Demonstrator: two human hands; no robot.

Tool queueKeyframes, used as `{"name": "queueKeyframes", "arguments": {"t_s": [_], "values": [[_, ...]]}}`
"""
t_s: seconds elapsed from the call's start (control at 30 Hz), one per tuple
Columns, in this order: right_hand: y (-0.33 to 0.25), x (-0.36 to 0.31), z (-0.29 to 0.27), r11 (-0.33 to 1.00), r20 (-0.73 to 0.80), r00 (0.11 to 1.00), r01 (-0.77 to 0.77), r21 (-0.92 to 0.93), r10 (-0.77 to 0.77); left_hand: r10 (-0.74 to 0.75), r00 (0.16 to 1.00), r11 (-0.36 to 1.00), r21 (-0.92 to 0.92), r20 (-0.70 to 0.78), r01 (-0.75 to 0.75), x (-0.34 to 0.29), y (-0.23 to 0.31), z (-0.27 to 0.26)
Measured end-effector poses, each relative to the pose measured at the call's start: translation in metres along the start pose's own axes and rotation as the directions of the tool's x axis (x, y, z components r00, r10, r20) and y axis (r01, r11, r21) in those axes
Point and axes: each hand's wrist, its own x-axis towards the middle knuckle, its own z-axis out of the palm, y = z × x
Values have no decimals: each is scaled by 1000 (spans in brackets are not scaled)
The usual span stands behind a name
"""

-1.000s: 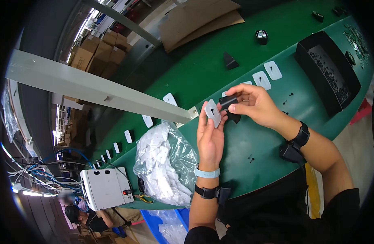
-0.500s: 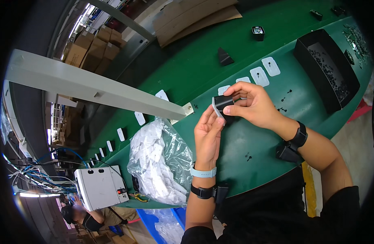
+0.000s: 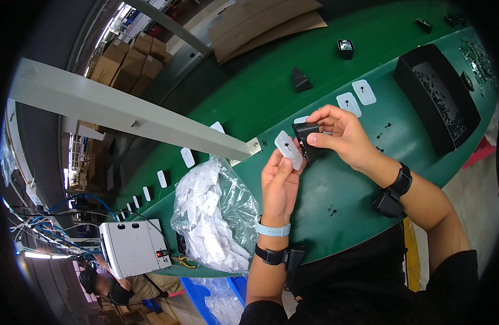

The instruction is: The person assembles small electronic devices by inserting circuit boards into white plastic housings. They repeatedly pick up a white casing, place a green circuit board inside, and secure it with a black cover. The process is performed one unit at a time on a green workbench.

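My left hand (image 3: 280, 181) pinches a white rounded plastic plate (image 3: 288, 150) by its lower edge. A small black piece sits at the middle of that plate. Beside it, my right hand (image 3: 344, 136) grips a black plastic housing (image 3: 308, 135) between thumb and fingers. The housing's open side is turned toward the plate, and a narrow gap shows between the two. Behind my right hand, more white plates (image 3: 348, 104) with small black pieces on them lie in a row on the green table (image 3: 341, 184).
A black bin (image 3: 455, 103) of small dark parts stands at the right. Left of my hands lies a clear bag (image 3: 214, 216) of white plates. A pale metal post (image 3: 130, 116) slants down to the table edge. A black housing (image 3: 301, 80) lies on the green belt.
The white plate and the black housing, together half a second ago, are now apart. The plate has tilted so its face with the black piece shows.
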Motion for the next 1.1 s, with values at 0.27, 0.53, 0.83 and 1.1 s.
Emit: {"name": "queueKeyframes", "arguments": {"t_s": [0.27,0.53,0.83,1.1], "values": [[1,-1,-2,998,39,999,11,-64,-8,27,1000,992,122,-11,-25,0,3,6],[6,-5,3,988,57,998,42,-145,-34,26,997,976,219,-76,-9,-1,2,10],[2,-7,3,973,85,995,78,-218,-60,79,995,955,290,-58,-59,-1,-2,2],[2,-6,1,944,122,987,134,-302,-101,173,985,912,380,-20,-152,0,-4,-1]]}}
